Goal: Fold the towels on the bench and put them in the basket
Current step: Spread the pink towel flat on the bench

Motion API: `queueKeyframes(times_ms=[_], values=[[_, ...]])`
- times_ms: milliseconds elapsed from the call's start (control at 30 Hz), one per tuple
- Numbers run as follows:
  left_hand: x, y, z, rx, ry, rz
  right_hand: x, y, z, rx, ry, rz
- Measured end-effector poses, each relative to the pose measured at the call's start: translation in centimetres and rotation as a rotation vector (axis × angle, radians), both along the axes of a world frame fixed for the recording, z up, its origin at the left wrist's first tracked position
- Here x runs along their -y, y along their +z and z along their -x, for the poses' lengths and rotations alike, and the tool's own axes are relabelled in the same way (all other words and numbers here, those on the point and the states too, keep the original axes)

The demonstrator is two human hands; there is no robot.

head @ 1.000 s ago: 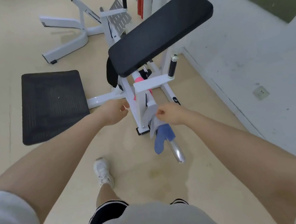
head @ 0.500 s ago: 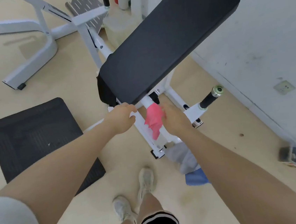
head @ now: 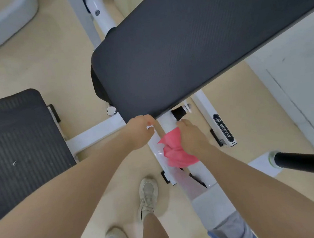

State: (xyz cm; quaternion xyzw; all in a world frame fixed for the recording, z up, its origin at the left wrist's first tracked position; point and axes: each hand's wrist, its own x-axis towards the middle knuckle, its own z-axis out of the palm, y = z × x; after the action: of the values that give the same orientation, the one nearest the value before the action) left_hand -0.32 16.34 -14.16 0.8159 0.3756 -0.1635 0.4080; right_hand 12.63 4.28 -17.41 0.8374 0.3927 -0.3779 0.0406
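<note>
— Where's the bench pad point(head: 193, 45)?
— Fills twelve to three o'clock, long axis toward two.
— The pink towel point(head: 176, 151)?
— At centre, hanging toward six, pinched by the right hand point(head: 192, 136).
— Left hand point(head: 139, 131)?
— Curled at the pad's edge; what it holds, I cannot tell.

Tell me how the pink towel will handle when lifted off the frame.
The pink towel is probably floppy: it hangs crumpled in folds under the right hand. It looks thin, so likely light. Draped on the white frame, it may snag or slide off.
</note>
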Motion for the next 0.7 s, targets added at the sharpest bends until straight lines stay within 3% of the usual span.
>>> queueKeyframes(times_ms=[200, 333, 533, 700], values=[[-0.6, -3.9, -1.6, 0.016, 0.087, 0.049, 0.6, -4.6, -1.2, 0.039, -0.079, -0.022], [0.0, -2.9, -1.5, -0.003, 0.063, 0.065, 0.6, -3.7, -1.7, 0.101, 0.151, 0.059], [0.9, 3.3, -1.1, 0.055, -0.007, 0.040, 1.9, 3.3, -0.9, -0.034, 0.121, -0.174], [2.5, 11.1, -0.1, 0.241, -0.076, 0.015, 4.0, 13.2, 0.6, -0.018, 0.058, -0.460]])
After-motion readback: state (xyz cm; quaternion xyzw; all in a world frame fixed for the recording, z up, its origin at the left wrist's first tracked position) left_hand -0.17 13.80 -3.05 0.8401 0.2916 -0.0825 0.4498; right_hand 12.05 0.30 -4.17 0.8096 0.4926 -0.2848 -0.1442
